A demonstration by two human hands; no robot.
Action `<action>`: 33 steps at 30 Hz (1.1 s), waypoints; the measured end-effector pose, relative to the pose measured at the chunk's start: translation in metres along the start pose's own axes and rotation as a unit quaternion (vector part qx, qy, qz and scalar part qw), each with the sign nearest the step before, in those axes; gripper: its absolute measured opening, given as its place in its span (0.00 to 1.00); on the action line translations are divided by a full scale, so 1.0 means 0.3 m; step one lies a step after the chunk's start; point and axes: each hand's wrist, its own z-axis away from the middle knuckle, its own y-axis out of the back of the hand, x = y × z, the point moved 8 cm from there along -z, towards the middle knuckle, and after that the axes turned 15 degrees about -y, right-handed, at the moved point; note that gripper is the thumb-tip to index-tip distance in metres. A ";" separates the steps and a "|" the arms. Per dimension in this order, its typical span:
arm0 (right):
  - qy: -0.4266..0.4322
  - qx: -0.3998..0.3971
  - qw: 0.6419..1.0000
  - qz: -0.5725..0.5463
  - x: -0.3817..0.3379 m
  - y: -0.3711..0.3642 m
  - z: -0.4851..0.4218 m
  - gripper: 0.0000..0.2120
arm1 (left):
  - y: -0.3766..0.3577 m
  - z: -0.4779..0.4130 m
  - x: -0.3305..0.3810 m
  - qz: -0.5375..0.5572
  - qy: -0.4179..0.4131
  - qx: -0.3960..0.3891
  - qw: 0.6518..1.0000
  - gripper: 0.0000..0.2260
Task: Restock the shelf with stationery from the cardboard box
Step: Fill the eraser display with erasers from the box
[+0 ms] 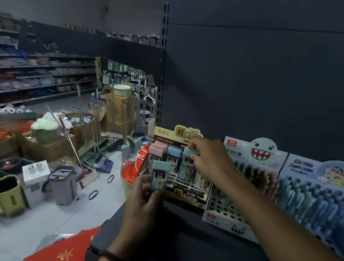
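Dim shop aisle; dark shelf (174, 248). On it, eraser display (189, 195). Over the display's back row, right hand (210, 159) pinching a teal eraser (186, 166) upright in its slot. Just before the display's front edge, left hand (140, 199) gripping spare eraser (160, 177), long axis vertical, slots just beyond.

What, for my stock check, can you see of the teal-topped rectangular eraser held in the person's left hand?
The teal-topped rectangular eraser is a slim block, its bare mint-teal end up and the rest wrapped in a dark printed sleeve with a pale label; the print is too blurred to read. It stands upright, gripped low down by the left hand, thumb on its front. It is held in front of the black and yellow cardboard display box, not yet in a slot.
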 end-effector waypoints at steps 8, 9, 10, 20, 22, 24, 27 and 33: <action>0.040 0.061 0.990 0.117 -0.052 -0.066 -0.022 0.05 | 0.000 -0.004 -0.013 0.023 0.005 0.003 1.000 0.11; 0.044 0.070 0.988 0.133 -0.051 -0.075 -0.018 0.07 | -0.001 -0.003 -0.009 0.027 0.002 0.000 1.000 0.11; 0.045 0.071 0.986 0.142 -0.049 -0.080 -0.012 0.09 | -0.003 -0.004 -0.006 0.031 0.000 -0.002 1.000 0.11; 0.065 -0.122 0.986 -0.093 -0.116 -0.014 0.171 0.15 | -0.015 -0.002 -0.002 0.040 -0.027 -0.006 0.999 0.13; 0.086 -0.124 0.986 -0.077 -0.121 -0.030 0.193 0.16 | -0.014 -0.001 0.015 0.030 -0.047 -0.008 0.998 0.14; 0.084 -0.118 0.985 -0.095 -0.109 -0.028 0.189 0.17 | -0.014 -0.001 0.021 -0.004 -0.069 -0.015 0.998 0.17; 0.043 -0.090 0.982 -0.158 -0.062 0.017 0.159 0.18 | -0.015 0.001 0.007 -0.116 -0.088 -0.020 0.989 0.26; -0.005 0.015 0.990 -0.143 0.019 0.073 0.092 0.14 | -0.110 0.030 0.044 -0.352 -0.144 -0.142 0.914 0.37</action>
